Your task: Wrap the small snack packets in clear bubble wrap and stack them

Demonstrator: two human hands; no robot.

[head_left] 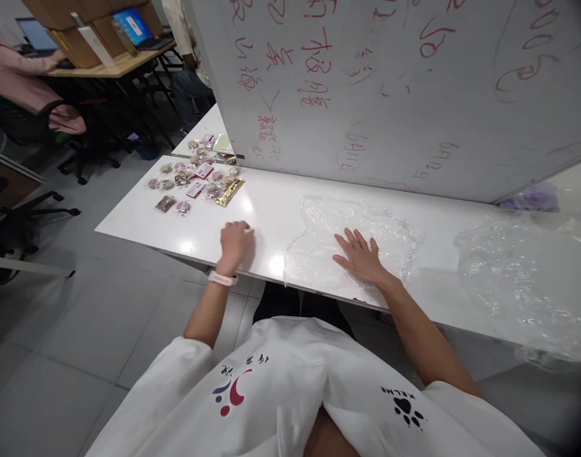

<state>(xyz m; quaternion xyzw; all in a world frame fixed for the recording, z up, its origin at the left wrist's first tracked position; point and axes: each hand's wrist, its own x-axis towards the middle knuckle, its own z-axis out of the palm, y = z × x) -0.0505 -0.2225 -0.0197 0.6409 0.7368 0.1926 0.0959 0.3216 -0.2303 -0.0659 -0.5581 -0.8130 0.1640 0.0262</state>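
- Far left, small wrapped packets (213, 190) sit loose on our white table (266, 200).
- Our left hand (237, 244) is just right of them, fingers curled together; can't tell if we're pinching anything.
- Our right hand (359, 257) lies on the clear plastic sheet (313, 231), fingers spread; it's laid out, we'd say, but wrinkles remain.
- Far right, more crumpled plastic (509, 273), untouched.
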